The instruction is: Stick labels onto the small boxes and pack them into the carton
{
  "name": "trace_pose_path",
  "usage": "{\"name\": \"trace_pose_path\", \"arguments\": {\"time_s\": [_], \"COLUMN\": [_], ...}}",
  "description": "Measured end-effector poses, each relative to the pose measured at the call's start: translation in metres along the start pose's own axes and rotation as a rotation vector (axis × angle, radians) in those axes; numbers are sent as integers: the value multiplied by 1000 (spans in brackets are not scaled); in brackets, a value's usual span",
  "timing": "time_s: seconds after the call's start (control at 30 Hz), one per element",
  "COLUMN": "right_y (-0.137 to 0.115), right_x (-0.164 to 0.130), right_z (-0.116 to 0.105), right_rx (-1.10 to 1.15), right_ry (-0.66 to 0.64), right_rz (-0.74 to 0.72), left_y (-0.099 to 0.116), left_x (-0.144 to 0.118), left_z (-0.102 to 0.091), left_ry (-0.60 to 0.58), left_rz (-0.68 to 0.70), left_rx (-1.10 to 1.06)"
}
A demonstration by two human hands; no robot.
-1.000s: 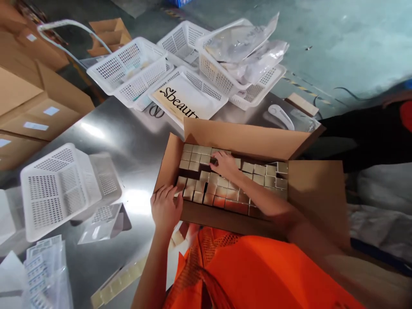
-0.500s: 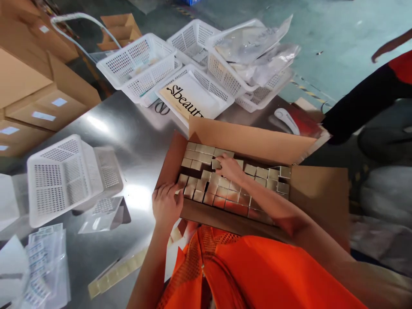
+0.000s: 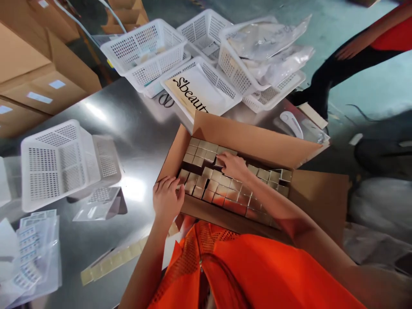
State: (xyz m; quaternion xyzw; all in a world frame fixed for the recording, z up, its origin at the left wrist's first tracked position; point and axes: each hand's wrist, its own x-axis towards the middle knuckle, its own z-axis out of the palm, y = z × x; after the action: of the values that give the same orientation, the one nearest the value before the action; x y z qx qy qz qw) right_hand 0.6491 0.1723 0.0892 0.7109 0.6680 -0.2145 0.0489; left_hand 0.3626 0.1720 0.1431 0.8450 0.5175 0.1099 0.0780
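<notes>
A cardboard box stands with its flaps up on the metal table, holding several small gold boxes packed in rows, with dark gaps between some of them. My left hand grips the cardboard box at its near left corner, the fingers over the edge and the thumb apart from them. Inside, my right hand has its fingertips closed on a small gold box in the far row. The hand and forearm hide part of the rows behind them.
White plastic baskets stand at the back, one with clear plastic bags. Another basket lies to the left above label sheets. A strip of gold boxes lies near me. Another person's hand shows top right.
My right hand has eased slightly with its gold box against the far row. My left hand stays on the cardboard box edge. The other person has moved left, and the view has shifted a little.
</notes>
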Motion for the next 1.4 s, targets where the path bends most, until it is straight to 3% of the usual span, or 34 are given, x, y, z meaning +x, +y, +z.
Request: {"name": "trace_pose_path", "arguments": {"time_s": [0.2, 0.4, 0.7, 0.87, 0.97, 1.1, 1.17, 1.3, 1.4], "right_y": [1, 2, -1, -6, -22, -45, -51, -52, -52], "right_x": [10, 26, 18, 4, -4, -11, -10, -3, 2], "right_z": [-7, -5, 17, 14, 12, 16, 16, 10, 6], "right_rx": [-105, -158, -46, -40, -44, -29, -37, -43, -37], "right_ry": [-75, -103, 48, 145, 148, -3, -64, -104, -110], "right_rz": [-111, -30, 42, 107, 31, -266, -348, -339, -253], "left_y": [1, 0, 0, 1, 4, 14, 19, 22, 20], "left_x": [1, 0, 2, 3, 5, 21, 34, 63, 82], "left_z": [-2, -2, -2, -3, -8, -16, -16, -2, 15], "left_ry": [-24, -29, -35, -72, -139, -313, -424, -640, -713], "left_rz": [-23, -37, -61, -75, -73, -52, -44, -66, -94], "left_rx": [-14, -33, -61, -38, 0, 76, 113, 164, 167]}}
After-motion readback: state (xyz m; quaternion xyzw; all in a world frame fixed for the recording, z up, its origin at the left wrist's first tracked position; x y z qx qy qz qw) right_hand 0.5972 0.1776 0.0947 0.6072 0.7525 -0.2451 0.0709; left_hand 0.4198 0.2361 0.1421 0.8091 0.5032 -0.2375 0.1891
